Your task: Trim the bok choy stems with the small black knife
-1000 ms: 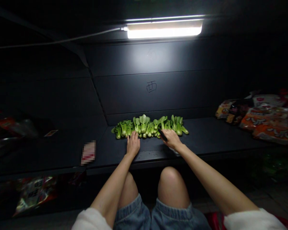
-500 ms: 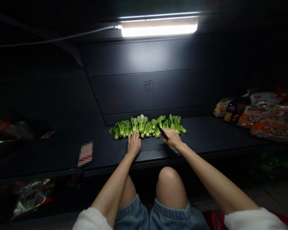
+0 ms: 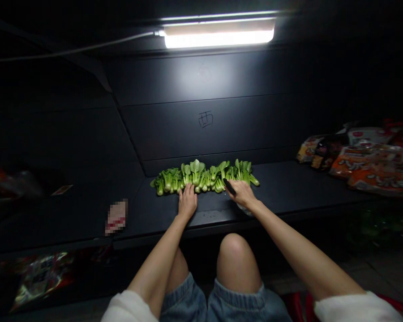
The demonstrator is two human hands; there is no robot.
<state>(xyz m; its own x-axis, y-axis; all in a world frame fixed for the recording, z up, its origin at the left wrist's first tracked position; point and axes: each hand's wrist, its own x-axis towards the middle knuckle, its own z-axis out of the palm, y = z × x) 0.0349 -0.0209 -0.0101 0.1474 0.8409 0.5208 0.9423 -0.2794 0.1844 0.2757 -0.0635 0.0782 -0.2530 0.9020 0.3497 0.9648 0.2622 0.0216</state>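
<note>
A row of green bok choy [image 3: 204, 179] lies along the dark shelf [image 3: 278, 183], leaves toward the back panel. My left hand [image 3: 188, 201] rests at the front of the row, left of its middle, with fingers stretched out and their tips touching the stems. At the right part of the row, my right hand [image 3: 242, 193] is closed around what looks like a spray bottle [image 3: 229, 187]. Its black head points toward the bok choy, and part of a clear body shows below the hand. My palm hides most of the bottle.
Packaged food bags [image 3: 372, 165] are piled on the shelf at right. A blurred-out pink and white card [image 3: 117, 218] lies on the left. A lit lamp [image 3: 220, 38] with a white cable hangs above. Shiny packets [image 3: 42, 275] sit lower left. Wet marks show on the shelf front.
The view has shifted slightly, so the shelf and lamp appear a little farther left. Both hands keep nearly the same pose. The bok choy stays in place.
</note>
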